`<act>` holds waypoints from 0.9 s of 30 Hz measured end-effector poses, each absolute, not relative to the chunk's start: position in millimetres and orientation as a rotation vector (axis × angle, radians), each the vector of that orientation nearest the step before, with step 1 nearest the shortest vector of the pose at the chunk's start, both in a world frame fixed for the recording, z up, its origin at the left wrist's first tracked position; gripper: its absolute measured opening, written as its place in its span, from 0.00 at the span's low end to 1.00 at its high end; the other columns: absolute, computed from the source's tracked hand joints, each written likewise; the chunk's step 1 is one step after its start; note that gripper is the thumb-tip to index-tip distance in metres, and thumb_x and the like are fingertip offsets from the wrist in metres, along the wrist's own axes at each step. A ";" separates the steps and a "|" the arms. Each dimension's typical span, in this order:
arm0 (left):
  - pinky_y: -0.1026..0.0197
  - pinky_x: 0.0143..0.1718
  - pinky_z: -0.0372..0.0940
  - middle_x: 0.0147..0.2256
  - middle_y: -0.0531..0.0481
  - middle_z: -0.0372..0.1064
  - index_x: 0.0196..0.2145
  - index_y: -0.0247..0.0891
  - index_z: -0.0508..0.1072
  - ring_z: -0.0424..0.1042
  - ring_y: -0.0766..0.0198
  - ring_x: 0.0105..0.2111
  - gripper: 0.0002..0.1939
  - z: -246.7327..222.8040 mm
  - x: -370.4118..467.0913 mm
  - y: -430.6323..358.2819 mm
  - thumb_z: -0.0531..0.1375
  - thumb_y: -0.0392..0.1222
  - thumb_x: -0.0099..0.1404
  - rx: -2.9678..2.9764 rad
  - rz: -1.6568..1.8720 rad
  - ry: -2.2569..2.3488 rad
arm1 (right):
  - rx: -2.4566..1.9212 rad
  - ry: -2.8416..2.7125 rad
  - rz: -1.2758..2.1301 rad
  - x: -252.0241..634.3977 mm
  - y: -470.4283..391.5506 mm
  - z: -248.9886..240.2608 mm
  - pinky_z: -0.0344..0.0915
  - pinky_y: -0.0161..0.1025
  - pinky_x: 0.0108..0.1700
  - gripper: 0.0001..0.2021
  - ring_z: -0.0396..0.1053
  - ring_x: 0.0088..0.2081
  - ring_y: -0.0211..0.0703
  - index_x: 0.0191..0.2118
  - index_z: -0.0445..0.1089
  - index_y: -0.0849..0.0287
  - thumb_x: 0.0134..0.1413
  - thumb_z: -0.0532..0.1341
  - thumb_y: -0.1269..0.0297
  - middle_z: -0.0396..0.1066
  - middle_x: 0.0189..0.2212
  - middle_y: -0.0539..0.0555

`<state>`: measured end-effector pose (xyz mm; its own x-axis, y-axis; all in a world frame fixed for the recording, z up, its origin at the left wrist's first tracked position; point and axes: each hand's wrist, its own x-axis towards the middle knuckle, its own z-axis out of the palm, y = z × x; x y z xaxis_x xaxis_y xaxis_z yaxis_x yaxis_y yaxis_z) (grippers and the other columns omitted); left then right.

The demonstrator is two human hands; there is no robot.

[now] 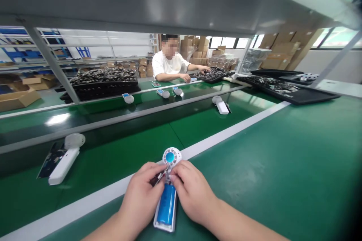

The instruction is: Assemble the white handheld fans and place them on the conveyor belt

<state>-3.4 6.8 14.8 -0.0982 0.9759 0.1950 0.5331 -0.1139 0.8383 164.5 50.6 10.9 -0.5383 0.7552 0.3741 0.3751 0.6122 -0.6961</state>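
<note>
Left hand [143, 192]: clamped on circuit board [159, 177].
Right hand [195, 190]: touching white fan [172, 156] at neck; cannot tell whether gripping.
Blue battery [166, 206]: inside fan handle [164, 228].

No legible text, no readable labels, brands, numbers or signs anywhere

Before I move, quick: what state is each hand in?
Left hand: closed, pinching a small part by the fan.
Right hand: closed just above the blue battery; whatever it pinches is hidden.
</note>
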 end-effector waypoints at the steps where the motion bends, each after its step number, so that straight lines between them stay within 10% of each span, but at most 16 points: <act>1: 0.60 0.44 0.71 0.41 0.49 0.76 0.43 0.46 0.80 0.76 0.61 0.41 0.12 12.9 -4.1 5.7 0.59 0.39 0.65 1.748 1.151 1.650 | -0.895 -2.164 0.720 164.0 48.4 11.6 0.64 0.43 0.46 0.07 0.66 0.40 0.44 0.34 0.67 0.58 0.62 0.54 0.73 0.70 0.37 0.54; 27: 0.67 0.35 0.74 0.36 0.50 0.79 0.41 0.48 0.81 0.78 0.64 0.33 0.11 14.9 -0.4 0.8 0.60 0.37 0.65 2.109 1.174 1.599 | -1.055 -1.856 0.875 162.7 38.0 5.1 0.60 0.38 0.41 0.07 0.67 0.37 0.42 0.28 0.66 0.57 0.53 0.61 0.76 0.70 0.32 0.49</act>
